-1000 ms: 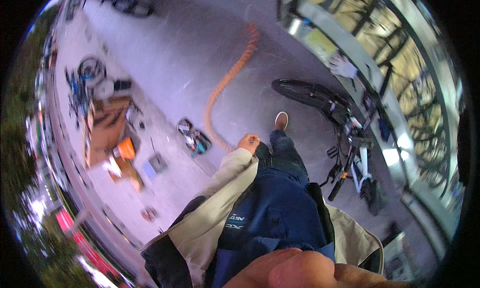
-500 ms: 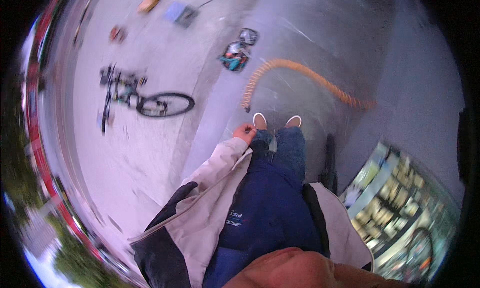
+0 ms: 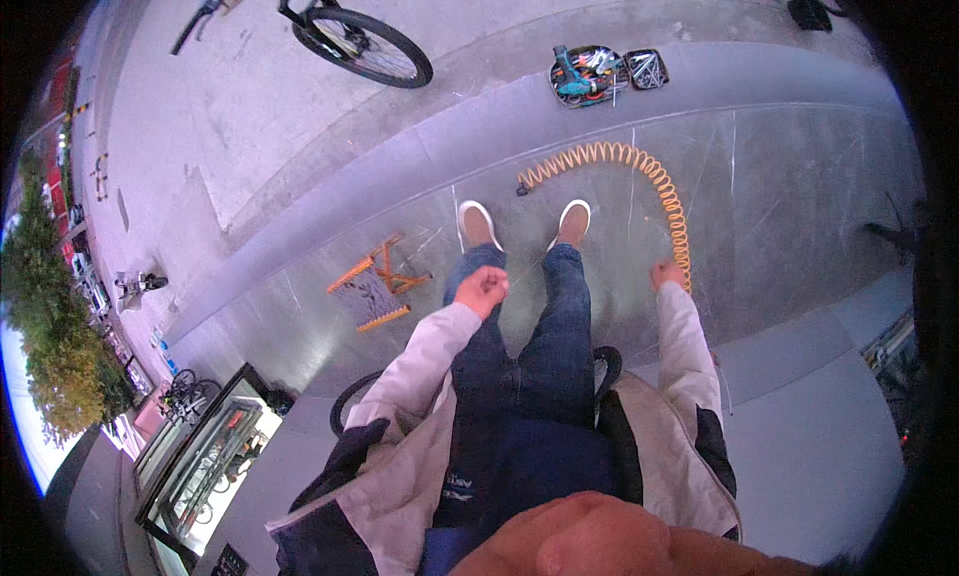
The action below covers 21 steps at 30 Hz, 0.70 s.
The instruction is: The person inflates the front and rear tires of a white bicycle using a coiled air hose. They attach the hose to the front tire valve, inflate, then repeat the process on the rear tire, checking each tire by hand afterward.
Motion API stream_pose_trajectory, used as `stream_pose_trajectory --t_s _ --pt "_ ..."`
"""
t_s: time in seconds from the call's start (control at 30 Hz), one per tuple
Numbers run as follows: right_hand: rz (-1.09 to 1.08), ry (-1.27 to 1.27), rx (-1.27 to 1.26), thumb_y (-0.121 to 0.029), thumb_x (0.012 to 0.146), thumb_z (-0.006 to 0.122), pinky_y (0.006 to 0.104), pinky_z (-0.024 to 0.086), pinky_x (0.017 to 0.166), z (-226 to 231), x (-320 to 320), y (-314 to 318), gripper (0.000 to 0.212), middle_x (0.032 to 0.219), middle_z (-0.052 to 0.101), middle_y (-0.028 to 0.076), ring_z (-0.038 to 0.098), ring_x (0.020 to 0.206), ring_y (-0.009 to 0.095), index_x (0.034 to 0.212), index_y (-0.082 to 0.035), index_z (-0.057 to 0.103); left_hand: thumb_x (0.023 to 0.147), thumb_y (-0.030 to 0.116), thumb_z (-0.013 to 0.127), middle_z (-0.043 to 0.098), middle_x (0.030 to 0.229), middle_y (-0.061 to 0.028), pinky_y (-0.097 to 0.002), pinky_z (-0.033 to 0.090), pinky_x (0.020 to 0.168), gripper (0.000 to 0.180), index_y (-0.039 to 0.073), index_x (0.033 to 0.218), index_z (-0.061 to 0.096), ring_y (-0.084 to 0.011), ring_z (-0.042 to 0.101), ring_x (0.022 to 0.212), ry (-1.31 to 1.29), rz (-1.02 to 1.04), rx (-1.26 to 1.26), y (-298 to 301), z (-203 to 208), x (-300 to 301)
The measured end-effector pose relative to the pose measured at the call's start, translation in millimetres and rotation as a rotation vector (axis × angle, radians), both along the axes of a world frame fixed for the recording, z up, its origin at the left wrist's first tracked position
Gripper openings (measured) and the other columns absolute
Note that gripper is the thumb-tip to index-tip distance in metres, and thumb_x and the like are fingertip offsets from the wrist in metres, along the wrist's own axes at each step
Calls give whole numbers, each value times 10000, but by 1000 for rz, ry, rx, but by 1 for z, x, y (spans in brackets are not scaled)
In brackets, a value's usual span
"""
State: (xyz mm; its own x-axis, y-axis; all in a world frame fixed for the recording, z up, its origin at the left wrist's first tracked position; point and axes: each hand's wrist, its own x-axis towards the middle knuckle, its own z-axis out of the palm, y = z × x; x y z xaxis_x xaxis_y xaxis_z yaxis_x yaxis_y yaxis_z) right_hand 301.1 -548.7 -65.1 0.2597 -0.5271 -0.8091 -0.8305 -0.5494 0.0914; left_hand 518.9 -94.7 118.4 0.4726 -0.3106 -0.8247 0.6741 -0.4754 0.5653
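My left hand (image 3: 482, 291) hangs in front of my left thigh, its fingers curled in, and nothing shows in it. Over to the right, my right hand (image 3: 667, 273) is also curled, with no object visible in it. Just beside it in the picture runs an orange coiled air hose (image 3: 654, 176); the hand looks to be above it, not gripping it. The hose lies on the grey floor in an arc, its dark end fitting just ahead of my shoes (image 3: 478, 224). Left of my legs lies a small folding stool (image 3: 372, 294) with an orange frame.
Ahead sits an open tool case (image 3: 589, 76) holding a teal power drill, with a tray of metal tools (image 3: 647, 68) alongside. A bicycle (image 3: 365, 46) stands at the far left on paler concrete. Behind me are a tyre (image 3: 606, 368) and a glass shop window (image 3: 210, 466).
My view has swung leftward; bicycle, tool case and hose have shifted in the picture. The folding stool and my right hand have come into sight. My left hand stays curled.
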Motion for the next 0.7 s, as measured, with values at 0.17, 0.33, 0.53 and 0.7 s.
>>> stream_pose_trajectory --t_s 0.17,0.33,0.53,0.7 --pt "-15 -455 182 -305 886 653 463 561 888 -76 172 94 251 1054 747 144 705 997 368 1035 -139 767 975 174 693 696 1007 -41 -308 539 789 221 55 1155 645 -139 679 899 287 61 21 28 -56 -5" --pt "236 -556 324 -198 807 730 435 553 941 -181 254 220 312 1199 715 140 681 1087 340 1113 -135 738 981 220 689 700 949 -34 -305 525 788 213 57 1117 677 -129 653 872 270 54 -10 74 -115 24" --pt "729 -441 46 -144 841 707 498 556 942 -289 311 303 338 1234 676 184 678 1096 378 1177 -130 676 1001 218 672 692 996 -35 -294 525 843 240 29 1149 666 -127 654 928 265 181 -25 125 -128 95" --pt "526 -212 128 -230 876 721 492 579 853 -268 362 317 268 1038 733 175 708 998 391 1102 -102 652 1018 219 654 690 1020 -40 -298 533 845 240 24 1158 653 -124 662 929 373 346 -208 134 -125 120"
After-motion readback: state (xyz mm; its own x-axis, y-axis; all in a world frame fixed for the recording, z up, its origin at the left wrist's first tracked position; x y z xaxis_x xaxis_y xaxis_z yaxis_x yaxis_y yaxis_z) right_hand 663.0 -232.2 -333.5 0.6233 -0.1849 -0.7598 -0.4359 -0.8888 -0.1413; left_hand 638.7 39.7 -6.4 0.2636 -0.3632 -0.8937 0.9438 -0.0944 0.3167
